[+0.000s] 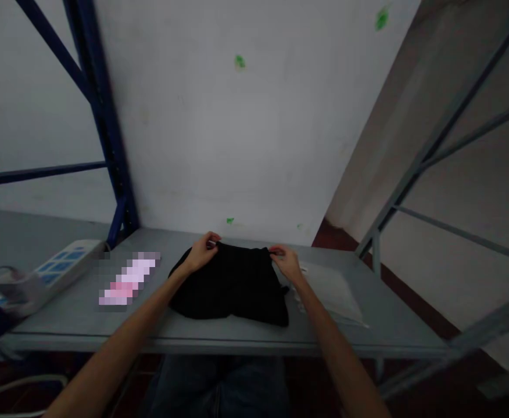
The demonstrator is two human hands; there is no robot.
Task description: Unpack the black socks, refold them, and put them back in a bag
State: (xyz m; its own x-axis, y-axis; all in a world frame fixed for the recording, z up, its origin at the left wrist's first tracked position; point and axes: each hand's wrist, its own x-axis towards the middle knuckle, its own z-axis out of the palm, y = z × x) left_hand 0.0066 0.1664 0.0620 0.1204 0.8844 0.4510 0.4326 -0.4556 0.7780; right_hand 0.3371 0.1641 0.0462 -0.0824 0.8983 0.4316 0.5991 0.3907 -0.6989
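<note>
A black garment [232,284] lies spread on the grey table [394,331] in front of me. My left hand [203,251] pinches its far left corner. My right hand [286,260] pinches its far right corner. Both hands rest at the garment's far edge, near the wall. A clear plastic bag [333,293] lies flat just right of the garment, partly under my right wrist.
A white power strip [65,264] with blue switches sits at the table's left end, with a tape dispenser [8,290] beside it. A blurred pink and white item [128,278] lies left of the garment. Blue shelf posts [106,128] rise at left, grey struts [433,145] at right.
</note>
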